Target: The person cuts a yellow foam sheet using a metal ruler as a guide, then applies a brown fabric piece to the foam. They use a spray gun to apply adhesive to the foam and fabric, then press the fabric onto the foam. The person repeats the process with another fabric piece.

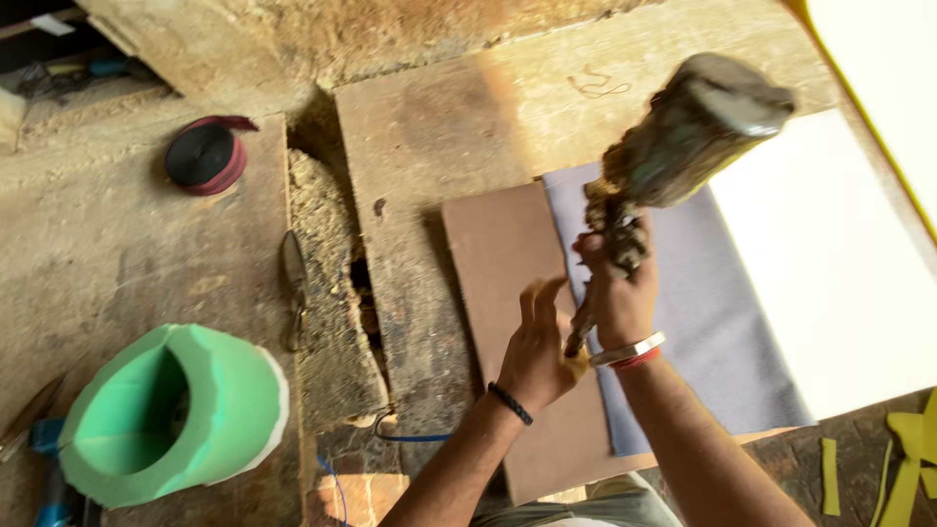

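A rough workshop: a dusty, scarred wooden workbench (117, 244), a tape roll (205, 156) at ten o'clock, pliers (293, 288), board sheets (508, 293) at centre.

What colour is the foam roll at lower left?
Mint green foam roll, paler whitish at its right edge; clearest in the head view.

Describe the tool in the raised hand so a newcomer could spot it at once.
Start at the brown board lying on the dusty workbench, beside a grey sheet. Above them the right hand grips a spray gun, with the left hand open just beneath. It is the only tool held aloft, crusted with dried residue and topped by a lidded metal cup.
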Tool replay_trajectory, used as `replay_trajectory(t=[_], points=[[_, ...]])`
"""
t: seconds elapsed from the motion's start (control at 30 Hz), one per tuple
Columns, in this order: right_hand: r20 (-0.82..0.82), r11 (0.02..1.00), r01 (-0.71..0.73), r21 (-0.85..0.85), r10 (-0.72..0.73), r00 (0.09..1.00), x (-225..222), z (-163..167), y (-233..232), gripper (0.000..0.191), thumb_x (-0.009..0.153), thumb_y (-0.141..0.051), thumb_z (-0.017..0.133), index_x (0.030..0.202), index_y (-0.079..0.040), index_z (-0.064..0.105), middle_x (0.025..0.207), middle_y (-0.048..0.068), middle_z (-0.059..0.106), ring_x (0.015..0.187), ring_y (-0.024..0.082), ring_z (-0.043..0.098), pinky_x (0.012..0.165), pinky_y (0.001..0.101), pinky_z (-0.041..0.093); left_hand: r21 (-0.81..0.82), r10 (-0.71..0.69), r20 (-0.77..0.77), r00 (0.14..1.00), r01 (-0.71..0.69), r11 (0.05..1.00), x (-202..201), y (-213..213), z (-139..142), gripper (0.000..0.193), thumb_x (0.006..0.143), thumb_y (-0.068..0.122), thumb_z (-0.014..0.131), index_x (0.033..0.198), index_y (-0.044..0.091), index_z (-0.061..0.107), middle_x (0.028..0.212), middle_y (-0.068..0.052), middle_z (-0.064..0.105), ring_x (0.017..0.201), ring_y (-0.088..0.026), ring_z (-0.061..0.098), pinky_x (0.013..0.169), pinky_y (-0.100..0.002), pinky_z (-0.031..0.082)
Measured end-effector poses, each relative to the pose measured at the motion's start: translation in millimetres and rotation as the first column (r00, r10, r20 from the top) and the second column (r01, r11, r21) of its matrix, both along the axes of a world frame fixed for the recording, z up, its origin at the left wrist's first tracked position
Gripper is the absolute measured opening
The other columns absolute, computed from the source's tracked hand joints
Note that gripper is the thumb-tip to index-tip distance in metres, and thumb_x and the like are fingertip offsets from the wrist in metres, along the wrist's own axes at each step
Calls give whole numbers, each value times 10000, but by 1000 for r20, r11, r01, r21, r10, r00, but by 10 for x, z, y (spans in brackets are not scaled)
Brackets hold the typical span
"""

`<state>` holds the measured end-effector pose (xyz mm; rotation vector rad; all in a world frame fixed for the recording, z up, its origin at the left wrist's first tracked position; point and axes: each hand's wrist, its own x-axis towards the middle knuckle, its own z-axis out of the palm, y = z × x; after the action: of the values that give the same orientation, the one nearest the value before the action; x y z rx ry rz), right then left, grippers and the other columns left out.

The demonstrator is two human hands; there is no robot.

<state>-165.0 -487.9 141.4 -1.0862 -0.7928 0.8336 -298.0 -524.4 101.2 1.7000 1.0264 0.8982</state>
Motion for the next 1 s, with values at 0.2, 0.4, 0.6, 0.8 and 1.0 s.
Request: replay_trajectory(t=[0.2,0.4,0.6,0.8,1.0], points=[[-54,977,199,-74,-203,978,2290,256,30,688,919,151,561,1520,-153,420,1231,70,661,923,163,681,841,340,631,-689,-527,-210,823,258,677,110,-349,-385,171,822,272,810,834,108,763,658,7,706,553,-71,657,526,-252,548],[25,920,184,-346,-187,982,3993,-153,-340,535,907,136,585,1396,-32,444,1085,147,698,837,228,731,720,349,627,-724,-477,-285,832,139,675,457,-457,-401,390,787,457,905,792,82,798,597,-25,617,538,-113,542,510,-299,416],[101,908,48,-417,-6,995,4285,-602,-500,319,974,-28,683,1259,104,623,956,160,704,750,208,703,654,330,599,-311,-59,-722,689,-247,918,1391,-458,-68,341,730,492,859,772,156,819,712,-7,749,683,-166,697,621,-344,514],[59,925,22,-380,1,998,4282,-581,-309,528,920,-61,743,1400,14,537,912,95,714,677,142,672,566,304,582,-276,-41,-766,641,-271,922,1594,-569,118,337,729,510,850,806,182,835,730,18,760,678,-146,705,603,-343,520],[71,953,-25,-301,49,996,4429,-579,-187,508,897,-16,745,1377,27,584,891,90,699,649,143,663,572,293,578,-269,1,-774,633,-330,905,1725,-722,30,342,733,496,854,829,169,828,762,-4,783,705,-159,731,625,-344,539]])
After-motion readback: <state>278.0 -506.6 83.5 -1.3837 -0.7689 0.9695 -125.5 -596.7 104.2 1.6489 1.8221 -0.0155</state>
